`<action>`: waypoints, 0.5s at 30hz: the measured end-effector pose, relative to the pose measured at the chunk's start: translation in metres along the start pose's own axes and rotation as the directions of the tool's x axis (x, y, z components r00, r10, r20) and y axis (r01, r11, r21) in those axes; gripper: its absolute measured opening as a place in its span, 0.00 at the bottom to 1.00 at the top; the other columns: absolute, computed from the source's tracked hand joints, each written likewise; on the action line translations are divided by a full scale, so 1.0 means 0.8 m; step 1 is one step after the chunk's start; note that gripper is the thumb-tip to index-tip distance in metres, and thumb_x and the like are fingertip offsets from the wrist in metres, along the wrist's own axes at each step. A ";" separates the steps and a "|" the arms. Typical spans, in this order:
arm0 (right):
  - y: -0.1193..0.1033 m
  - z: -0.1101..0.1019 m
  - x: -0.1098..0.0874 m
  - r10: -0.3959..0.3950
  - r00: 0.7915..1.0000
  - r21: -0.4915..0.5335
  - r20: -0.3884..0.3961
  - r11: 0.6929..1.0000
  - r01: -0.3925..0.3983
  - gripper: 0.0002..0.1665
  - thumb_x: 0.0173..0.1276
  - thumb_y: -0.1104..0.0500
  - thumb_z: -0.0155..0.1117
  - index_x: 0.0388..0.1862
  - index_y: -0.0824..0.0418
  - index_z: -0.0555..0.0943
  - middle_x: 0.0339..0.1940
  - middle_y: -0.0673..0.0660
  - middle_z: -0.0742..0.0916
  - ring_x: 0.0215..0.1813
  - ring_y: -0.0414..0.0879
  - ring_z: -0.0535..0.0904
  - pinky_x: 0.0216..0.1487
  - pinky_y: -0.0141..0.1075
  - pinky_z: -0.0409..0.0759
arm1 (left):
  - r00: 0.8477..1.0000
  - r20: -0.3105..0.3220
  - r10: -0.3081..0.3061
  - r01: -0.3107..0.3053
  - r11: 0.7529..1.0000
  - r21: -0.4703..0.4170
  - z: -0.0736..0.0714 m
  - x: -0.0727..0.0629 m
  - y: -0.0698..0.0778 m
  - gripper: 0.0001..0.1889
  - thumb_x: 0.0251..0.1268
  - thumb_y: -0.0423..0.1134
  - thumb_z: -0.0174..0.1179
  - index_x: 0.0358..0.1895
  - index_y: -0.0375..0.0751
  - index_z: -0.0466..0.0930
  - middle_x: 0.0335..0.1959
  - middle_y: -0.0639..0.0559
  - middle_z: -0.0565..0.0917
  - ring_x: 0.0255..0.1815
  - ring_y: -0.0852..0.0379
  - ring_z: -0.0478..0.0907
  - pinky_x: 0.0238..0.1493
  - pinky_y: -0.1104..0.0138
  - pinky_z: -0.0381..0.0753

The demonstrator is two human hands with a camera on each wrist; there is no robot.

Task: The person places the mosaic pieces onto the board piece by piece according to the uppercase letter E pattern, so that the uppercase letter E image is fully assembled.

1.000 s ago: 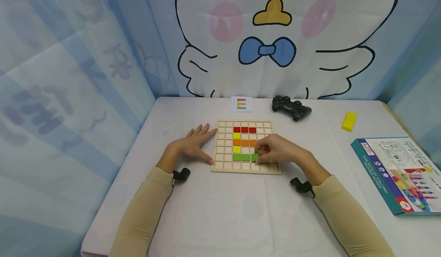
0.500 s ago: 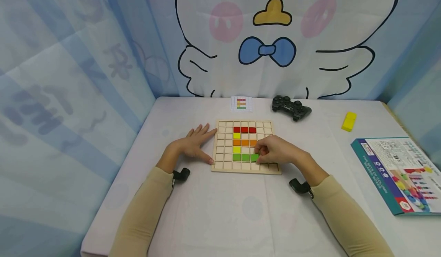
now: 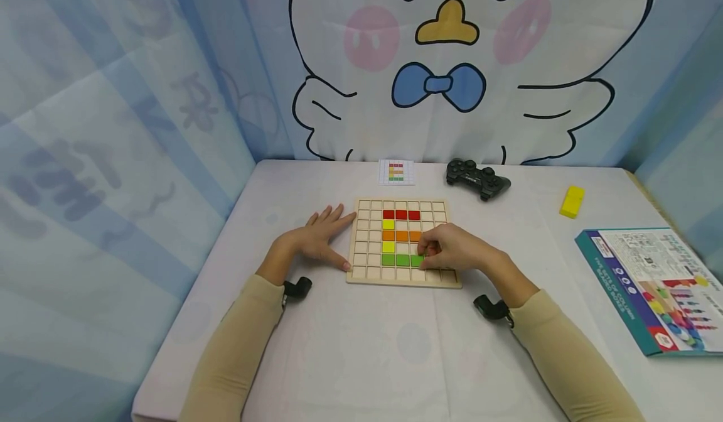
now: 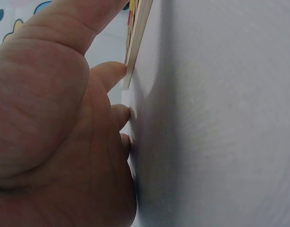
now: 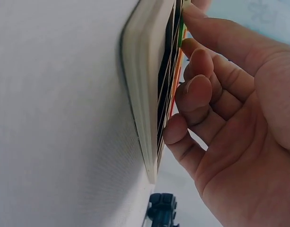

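A square wooden grid board (image 3: 375, 275) lies mid-table in the head view. Coloured square tiles fill some of its cells: a red row (image 3: 401, 215), an orange row (image 3: 401, 236), two single yellow tiles and a green row along the bottom. My right hand (image 3: 454, 247) has thumb and index finger at the rightmost green tile (image 3: 416, 260), which lies level with its row; the other fingers curl over the board. Flat and spread, my left hand (image 3: 316, 238) rests on the cloth, its thumb and index fingertips against the board's left edge (image 4: 137, 45).
Behind the board lies a small card (image 3: 396, 172) with a matching coloured pattern. A black game controller (image 3: 477, 179) is to its right. Farther right are a yellow block (image 3: 572, 201) and a flat teal-edged box (image 3: 655, 284). Cameras (image 3: 491, 308) sit on both wrists.
The right-hand green tile was tilted in my right fingers a second ago; it has gone down flat into the bottom row. My left hand has kept its place.
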State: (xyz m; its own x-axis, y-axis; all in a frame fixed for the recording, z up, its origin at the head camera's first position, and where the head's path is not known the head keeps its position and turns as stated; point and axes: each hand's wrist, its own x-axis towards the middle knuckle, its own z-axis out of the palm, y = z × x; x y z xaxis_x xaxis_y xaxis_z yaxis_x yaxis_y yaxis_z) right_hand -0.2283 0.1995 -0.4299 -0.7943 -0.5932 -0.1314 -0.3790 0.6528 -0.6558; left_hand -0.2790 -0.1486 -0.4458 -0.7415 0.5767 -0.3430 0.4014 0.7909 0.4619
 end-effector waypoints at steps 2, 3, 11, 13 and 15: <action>0.001 -0.001 0.000 -0.005 1.000 -0.003 0.000 1.000 0.005 0.10 0.62 0.57 0.80 0.36 0.58 0.86 0.24 0.49 0.80 0.30 0.41 0.74 0.32 0.32 0.73 | 1.000 0.002 -0.003 0.003 1.000 0.001 0.000 0.001 0.000 0.67 0.49 0.70 0.74 0.87 0.59 0.38 0.87 0.47 0.28 0.87 0.44 0.20 0.83 0.43 0.23; 0.001 -0.001 0.000 0.001 1.000 -0.003 -0.001 1.000 -0.001 0.09 0.63 0.57 0.80 0.36 0.57 0.86 0.24 0.49 0.80 0.30 0.41 0.74 0.32 0.31 0.73 | 1.000 0.003 -0.004 0.004 1.000 0.002 0.000 0.001 0.000 0.67 0.49 0.70 0.74 0.87 0.59 0.38 0.87 0.47 0.28 0.87 0.44 0.20 0.83 0.43 0.23; 0.007 -0.008 -0.001 0.078 0.994 -0.021 -0.074 0.997 -0.080 0.06 0.70 0.51 0.74 0.37 0.51 0.87 0.28 0.48 0.83 0.35 0.44 0.76 0.36 0.35 0.74 | 1.000 -0.001 -0.005 0.005 1.000 -0.002 0.000 0.001 0.000 0.66 0.51 0.69 0.74 0.87 0.59 0.39 0.87 0.46 0.29 0.87 0.43 0.21 0.84 0.44 0.23; 0.011 -0.010 -0.003 0.090 0.991 -0.019 -0.103 0.996 -0.092 0.06 0.72 0.51 0.72 0.39 0.52 0.87 0.29 0.48 0.84 0.36 0.45 0.76 0.37 0.37 0.75 | 1.000 -0.002 -0.007 0.007 1.000 -0.003 0.000 0.001 0.001 0.66 0.51 0.69 0.74 0.87 0.58 0.39 0.87 0.46 0.29 0.87 0.43 0.22 0.84 0.43 0.23; 0.015 -0.013 -0.005 0.088 0.986 -0.026 -0.142 0.995 -0.093 0.05 0.73 0.52 0.70 0.39 0.52 0.87 0.30 0.49 0.84 0.36 0.45 0.76 0.37 0.37 0.75 | 1.000 -0.004 -0.013 0.013 1.000 -0.007 0.000 0.001 0.001 0.66 0.51 0.70 0.74 0.87 0.59 0.39 0.88 0.46 0.30 0.87 0.43 0.22 0.84 0.44 0.23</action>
State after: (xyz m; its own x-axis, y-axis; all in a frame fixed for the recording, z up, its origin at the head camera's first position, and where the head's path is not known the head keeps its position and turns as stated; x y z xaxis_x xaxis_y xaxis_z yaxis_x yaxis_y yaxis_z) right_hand -0.2345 0.2148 -0.4294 -0.8841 -0.4601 -0.0818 -0.3157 0.7170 -0.6215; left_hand -0.2790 -0.1474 -0.4457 -0.7487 0.5658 -0.3453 0.3883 0.7966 0.4633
